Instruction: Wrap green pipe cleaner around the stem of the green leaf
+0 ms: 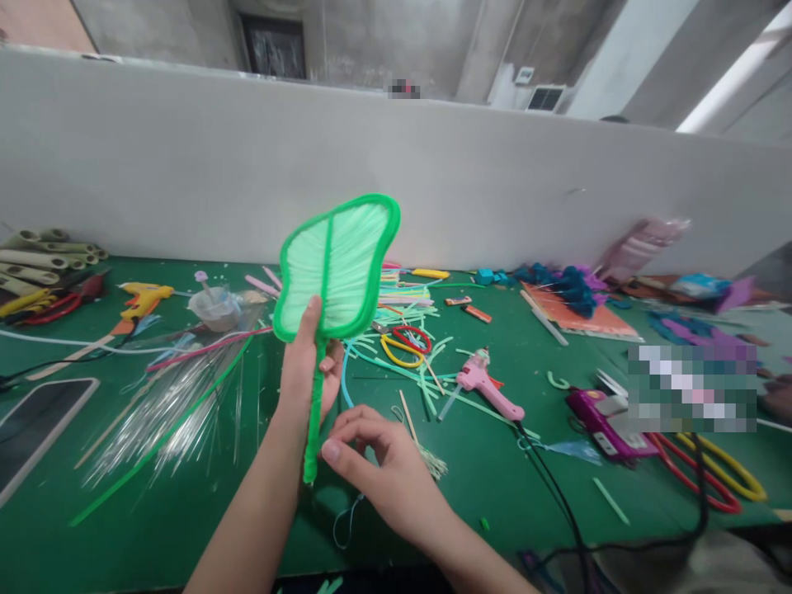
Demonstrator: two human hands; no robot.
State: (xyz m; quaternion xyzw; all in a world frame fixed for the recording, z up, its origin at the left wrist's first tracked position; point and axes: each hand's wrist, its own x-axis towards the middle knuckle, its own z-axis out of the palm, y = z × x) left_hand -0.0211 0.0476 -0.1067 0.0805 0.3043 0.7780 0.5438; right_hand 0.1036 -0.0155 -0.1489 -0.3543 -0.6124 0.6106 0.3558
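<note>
My left hand is wrapped round the handle of a green leaf-shaped hand fan, its thumb lying along the base. The fan stands upright, slightly tilted, with a fuzzy darker green rim and a pale stringy face split by a midrib. Close beside the handle's lower end is my right hand, its thumb and fingers curled together. Whatever may be between those fingertips is hidden. Just below it shows a thin blue cord loop; whether the hand holds that cord, I cannot tell.
A pink glue gun lies right of my hands, near red-and-yellow-handled scissors and scattered green strips. Clear filaments and a phone lie left, a yellow glue gun behind. A purple device and cables sit right. A white partition rises behind.
</note>
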